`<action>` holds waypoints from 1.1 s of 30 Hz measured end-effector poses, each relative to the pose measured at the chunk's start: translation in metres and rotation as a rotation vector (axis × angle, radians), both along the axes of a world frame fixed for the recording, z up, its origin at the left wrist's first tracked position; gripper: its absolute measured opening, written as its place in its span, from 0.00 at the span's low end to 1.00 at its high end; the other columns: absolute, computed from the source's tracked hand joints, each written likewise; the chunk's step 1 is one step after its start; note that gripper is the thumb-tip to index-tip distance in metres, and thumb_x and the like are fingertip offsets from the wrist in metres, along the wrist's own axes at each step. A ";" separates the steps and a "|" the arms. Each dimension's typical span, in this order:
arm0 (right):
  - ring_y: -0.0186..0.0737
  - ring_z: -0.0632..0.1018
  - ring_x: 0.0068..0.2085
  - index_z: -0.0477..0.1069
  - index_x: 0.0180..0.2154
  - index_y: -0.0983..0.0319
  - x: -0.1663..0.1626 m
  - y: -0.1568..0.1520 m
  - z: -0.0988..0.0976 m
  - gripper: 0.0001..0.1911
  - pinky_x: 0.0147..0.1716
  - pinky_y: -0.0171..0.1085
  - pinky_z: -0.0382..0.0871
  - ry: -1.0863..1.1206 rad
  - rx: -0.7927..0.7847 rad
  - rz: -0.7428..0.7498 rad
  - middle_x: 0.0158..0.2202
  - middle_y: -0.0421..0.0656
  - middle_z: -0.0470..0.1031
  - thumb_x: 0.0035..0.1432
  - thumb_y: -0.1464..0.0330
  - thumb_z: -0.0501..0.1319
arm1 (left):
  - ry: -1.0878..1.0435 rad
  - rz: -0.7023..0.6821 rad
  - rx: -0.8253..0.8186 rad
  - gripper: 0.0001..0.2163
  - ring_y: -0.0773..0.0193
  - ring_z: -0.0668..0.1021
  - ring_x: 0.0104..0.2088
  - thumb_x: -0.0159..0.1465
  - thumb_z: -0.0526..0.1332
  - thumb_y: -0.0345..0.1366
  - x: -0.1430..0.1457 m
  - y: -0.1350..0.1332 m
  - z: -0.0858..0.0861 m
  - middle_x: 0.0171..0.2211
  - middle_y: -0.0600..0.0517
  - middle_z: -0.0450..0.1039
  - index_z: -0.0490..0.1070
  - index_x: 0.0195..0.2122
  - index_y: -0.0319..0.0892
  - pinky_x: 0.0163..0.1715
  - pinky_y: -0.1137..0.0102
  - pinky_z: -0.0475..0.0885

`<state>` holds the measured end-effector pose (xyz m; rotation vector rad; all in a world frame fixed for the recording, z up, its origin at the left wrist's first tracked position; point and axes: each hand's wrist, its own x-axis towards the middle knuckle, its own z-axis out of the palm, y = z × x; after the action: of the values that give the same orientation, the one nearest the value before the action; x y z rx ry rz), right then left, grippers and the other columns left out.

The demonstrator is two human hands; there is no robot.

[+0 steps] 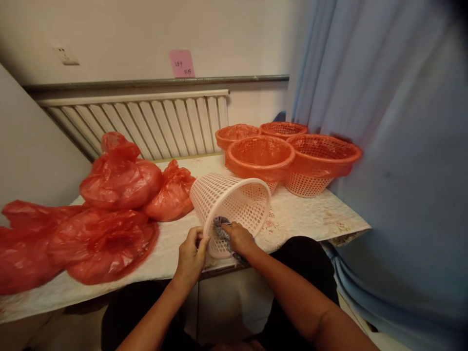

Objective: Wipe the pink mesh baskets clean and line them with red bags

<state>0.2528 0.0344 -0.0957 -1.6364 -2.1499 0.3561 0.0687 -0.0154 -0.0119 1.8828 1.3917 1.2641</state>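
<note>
A pale pink perforated plastic basket (210, 192) lies on its side on the table, its round mouth turned toward me. My left hand (192, 251) is closed on the basket's rim at the lower left, thumb on the outside edge. Reaching into the mouth, my right hand (239, 239) grips a dark patterned cloth (221, 234) against the inner wall. Part of the cloth hangs down below the hand over the rim. The fingertips of my right hand are partly hidden by the cloth.
Several baskets lined with red plastic bags (261, 165) stand at the right back. Several filled red plastic bags (120, 180) are heaped on the left. A white radiator (146, 124) runs along the wall, and a blue curtain (395, 161) hangs at the table's (303, 219) right end.
</note>
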 end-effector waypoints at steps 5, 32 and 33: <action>0.43 0.74 0.44 0.64 0.59 0.52 -0.002 0.004 0.000 0.36 0.45 0.38 0.66 0.137 -0.048 0.017 0.46 0.44 0.73 0.48 0.79 0.55 | -0.049 0.143 -0.057 0.08 0.61 0.74 0.29 0.61 0.57 0.43 0.009 -0.017 -0.042 0.27 0.54 0.69 0.64 0.34 0.44 0.31 0.68 0.70; 0.44 0.75 0.43 0.67 0.56 0.53 0.004 0.004 -0.003 0.33 0.44 0.38 0.66 0.216 -0.065 0.034 0.44 0.43 0.74 0.48 0.78 0.57 | 0.049 0.155 0.010 0.08 0.63 0.72 0.26 0.61 0.57 0.43 -0.007 -0.007 -0.028 0.26 0.56 0.68 0.64 0.34 0.44 0.28 0.70 0.68; 0.44 0.76 0.44 0.68 0.56 0.54 0.003 0.005 -0.004 0.33 0.45 0.38 0.66 0.281 -0.070 0.046 0.44 0.43 0.74 0.46 0.78 0.57 | 0.033 0.180 -0.032 0.09 0.62 0.72 0.26 0.60 0.58 0.43 -0.006 -0.010 -0.040 0.25 0.56 0.67 0.64 0.34 0.44 0.27 0.70 0.68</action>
<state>0.2562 0.0396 -0.1000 -1.4749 -1.9844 0.6414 0.0626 -0.0252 -0.0521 1.7978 1.6194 1.2915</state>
